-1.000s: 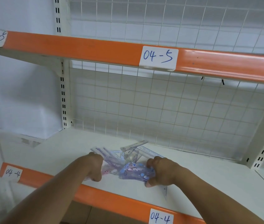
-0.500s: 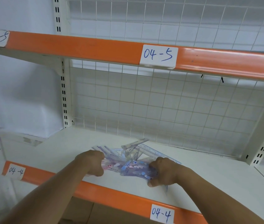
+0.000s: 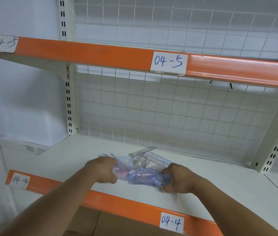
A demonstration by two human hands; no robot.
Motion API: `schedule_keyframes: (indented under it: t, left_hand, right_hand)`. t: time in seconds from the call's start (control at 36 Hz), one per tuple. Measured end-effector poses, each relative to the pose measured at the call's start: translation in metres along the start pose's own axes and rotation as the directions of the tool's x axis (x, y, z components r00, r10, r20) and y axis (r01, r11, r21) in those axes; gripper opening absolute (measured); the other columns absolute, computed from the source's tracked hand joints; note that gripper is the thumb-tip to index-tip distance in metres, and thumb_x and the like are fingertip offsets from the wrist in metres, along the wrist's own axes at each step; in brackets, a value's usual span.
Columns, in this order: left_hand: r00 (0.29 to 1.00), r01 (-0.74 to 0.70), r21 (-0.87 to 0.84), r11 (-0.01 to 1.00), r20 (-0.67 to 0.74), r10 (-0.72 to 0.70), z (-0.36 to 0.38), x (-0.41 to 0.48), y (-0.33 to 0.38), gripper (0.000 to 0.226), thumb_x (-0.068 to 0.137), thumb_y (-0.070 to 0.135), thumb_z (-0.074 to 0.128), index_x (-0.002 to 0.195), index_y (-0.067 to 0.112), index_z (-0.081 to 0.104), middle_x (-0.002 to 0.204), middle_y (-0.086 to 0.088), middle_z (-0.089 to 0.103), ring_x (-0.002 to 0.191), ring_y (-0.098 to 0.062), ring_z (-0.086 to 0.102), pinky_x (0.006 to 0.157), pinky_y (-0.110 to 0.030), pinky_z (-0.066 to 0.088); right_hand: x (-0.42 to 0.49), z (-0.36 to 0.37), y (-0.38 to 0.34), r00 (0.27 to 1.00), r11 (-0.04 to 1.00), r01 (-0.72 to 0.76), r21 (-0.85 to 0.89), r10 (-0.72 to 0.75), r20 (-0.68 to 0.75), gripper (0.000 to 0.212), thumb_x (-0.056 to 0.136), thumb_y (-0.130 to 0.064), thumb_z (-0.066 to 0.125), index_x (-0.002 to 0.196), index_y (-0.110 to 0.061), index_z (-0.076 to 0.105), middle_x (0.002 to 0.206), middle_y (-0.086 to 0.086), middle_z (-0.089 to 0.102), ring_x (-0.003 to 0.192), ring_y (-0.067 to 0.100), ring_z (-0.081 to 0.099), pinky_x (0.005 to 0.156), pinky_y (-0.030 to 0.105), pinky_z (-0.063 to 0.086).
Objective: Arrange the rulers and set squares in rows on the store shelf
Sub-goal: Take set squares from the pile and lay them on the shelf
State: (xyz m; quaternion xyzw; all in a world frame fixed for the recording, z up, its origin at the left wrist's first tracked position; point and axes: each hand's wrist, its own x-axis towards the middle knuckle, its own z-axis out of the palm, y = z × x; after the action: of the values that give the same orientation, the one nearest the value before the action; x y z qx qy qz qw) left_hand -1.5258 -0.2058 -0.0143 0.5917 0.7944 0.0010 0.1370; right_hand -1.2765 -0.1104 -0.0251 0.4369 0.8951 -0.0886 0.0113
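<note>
Head view: rulers (image 3: 140, 176) held at both ends, left grip (image 3: 103, 169) and right grip (image 3: 177, 179) curled round them, near shelf (image 3: 228, 188) front edge. Loose pile (image 3: 145, 155) heaped mid-shelf.

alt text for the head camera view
A left hand and a right hand each grip one end of a bundle of clear plastic rulers with blue and pink cartoon prints, over a white shelf board edged in orange. More clear rulers and set squares lie jumbled behind it.

A white wire grid panel (image 3: 169, 116) is mounted between slotted uprights (image 3: 69, 108); orange rails (image 3: 83, 53) are labelled 04-5 and 04-4.
</note>
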Motion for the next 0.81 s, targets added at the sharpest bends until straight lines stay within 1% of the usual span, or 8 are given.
schedule_keyframes:
  t: [0.08,0.17,0.25,0.33,0.5,0.61,0.69,0.81]
  left_hand:
    - [0.999,-0.037,-0.053,0.998,-0.007,0.037,0.001,-0.002,0.004,0.068,0.082,0.036,0.062,0.145,0.034,0.033,0.140,0.007,0.047,0.113,-0.015,0.055,0.085,-0.024,0.045]
    - [0.997,-0.077,-0.101,0.992,-0.022,0.076,0.001,-0.005,0.008,0.067,0.082,0.032,0.062,0.144,0.033,0.035,0.140,0.006,0.047,0.109,-0.015,0.056,0.081,-0.024,0.045]
    - [0.993,-0.114,-0.188,0.976,-0.034,0.109,0.003,-0.005,0.011,0.065,0.082,0.030,0.064,0.142,0.032,0.038,0.140,0.004,0.046,0.091,-0.013,0.057,0.074,-0.022,0.047]
    - [0.990,-0.144,-0.279,0.949,-0.041,0.138,0.007,-0.003,0.017,0.064,0.081,0.028,0.064,0.140,0.032,0.040,0.125,0.003,0.051,0.066,-0.007,0.053,0.057,-0.019,0.042]
    - [0.984,-0.174,-0.337,0.925,-0.030,0.174,0.019,-0.008,0.038,0.063,0.080,0.025,0.064,0.138,0.032,0.041,0.103,0.004,0.057,0.054,-0.009,0.049,0.049,-0.018,0.039]
    - [0.976,-0.215,-0.313,0.925,-0.039,0.214,0.023,-0.012,0.057,0.062,0.080,0.026,0.064,0.137,0.032,0.041,0.111,0.004,0.055,0.056,-0.007,0.051,0.051,-0.019,0.041]
    - [0.968,-0.250,-0.290,0.924,-0.040,0.249,0.023,-0.014,0.076,0.062,0.080,0.027,0.064,0.137,0.031,0.040,0.115,0.004,0.053,0.058,-0.007,0.053,0.054,-0.020,0.043]
    - [0.954,-0.297,-0.277,0.914,-0.054,0.293,0.025,-0.019,0.107,0.063,0.078,0.028,0.066,0.136,0.032,0.041,0.131,0.004,0.051,0.075,-0.009,0.060,0.067,-0.024,0.049]
  right_hand:
    - [-0.006,-0.003,-0.001,0.999,1.000,-0.017,0.000,0.017,-0.030,0.041,0.078,-0.044,0.067,0.113,-0.023,0.066,0.110,0.003,0.061,0.097,0.019,0.057,0.073,0.025,0.043]
    - [-0.015,-0.007,-0.003,0.998,0.999,-0.042,-0.005,0.042,-0.038,0.051,0.080,-0.040,0.067,0.127,-0.023,0.059,0.121,0.002,0.058,0.109,0.021,0.056,0.086,0.028,0.046]
    - [-0.026,-0.008,-0.002,0.996,0.997,-0.075,0.003,0.075,-0.038,0.052,0.080,-0.039,0.068,0.127,-0.019,0.060,0.124,0.003,0.059,0.111,0.021,0.056,0.091,0.030,0.047]
    - [-0.038,-0.007,0.002,0.993,0.994,-0.107,0.010,0.107,-0.049,0.052,0.079,-0.040,0.069,0.126,-0.017,0.061,0.124,0.004,0.061,0.111,0.021,0.057,0.091,0.029,0.046]
    - [-0.066,-0.006,0.015,0.982,0.984,-0.173,0.050,0.176,-0.073,0.055,0.077,-0.040,0.071,0.126,-0.017,0.061,0.121,0.001,0.061,0.106,0.019,0.058,0.087,0.028,0.047]
    - [-0.085,-0.007,0.027,0.972,0.974,-0.200,0.110,0.211,-0.106,0.065,0.074,-0.039,0.074,0.133,-0.018,0.054,0.127,0.000,0.054,0.111,0.017,0.055,0.085,0.020,0.043]
    - [-0.102,-0.009,0.037,0.964,0.966,-0.211,0.149,0.231,-0.131,0.065,0.074,-0.036,0.075,0.132,-0.018,0.054,0.128,0.000,0.052,0.110,0.016,0.055,0.086,0.022,0.046]
    - [-0.127,-0.012,0.056,0.957,0.961,-0.223,0.166,0.248,-0.149,0.062,0.074,-0.034,0.073,0.132,-0.018,0.055,0.127,0.001,0.051,0.110,0.016,0.056,0.090,0.024,0.047]
